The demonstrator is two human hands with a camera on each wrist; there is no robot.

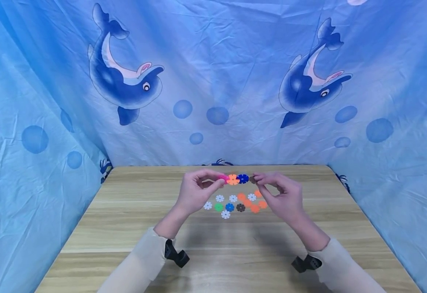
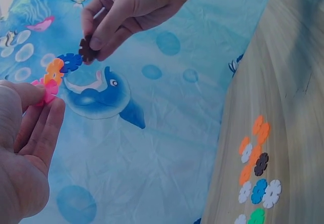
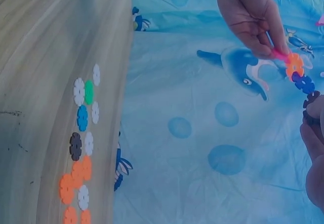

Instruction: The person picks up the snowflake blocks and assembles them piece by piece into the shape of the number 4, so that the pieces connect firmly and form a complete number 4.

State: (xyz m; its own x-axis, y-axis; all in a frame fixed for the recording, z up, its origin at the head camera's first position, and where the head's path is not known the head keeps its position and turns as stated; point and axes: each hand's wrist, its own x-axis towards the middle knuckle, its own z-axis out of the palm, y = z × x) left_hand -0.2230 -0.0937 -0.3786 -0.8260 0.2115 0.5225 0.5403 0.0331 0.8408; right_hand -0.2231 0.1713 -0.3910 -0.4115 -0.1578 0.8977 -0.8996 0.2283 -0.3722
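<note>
Both hands are raised over the far part of the table, at the two ends of a short row of plastic snowflake discs. My left hand (image 1: 198, 191) pinches the pink disc (image 2: 49, 91) between thumb and fingers. Slotted into that one is an orange disc (image 1: 233, 179), followed by a dark blue disc (image 1: 242, 179). Between the thumb and fingertips of my right hand (image 1: 283, 195) is a brown disc (image 2: 86, 51), its edge right at the dark blue disc's outer side. Fingers partly cover the pink and brown discs.
Below the hands, loose discs lie flat on the wooden table (image 1: 143, 232): several white ones, several orange ones (image 1: 255, 208), a green one (image 1: 218, 207), a blue one (image 1: 229, 207) and a dark brown one (image 1: 240, 208). A blue dolphin-print curtain (image 1: 235, 81) surrounds the table's back and sides.
</note>
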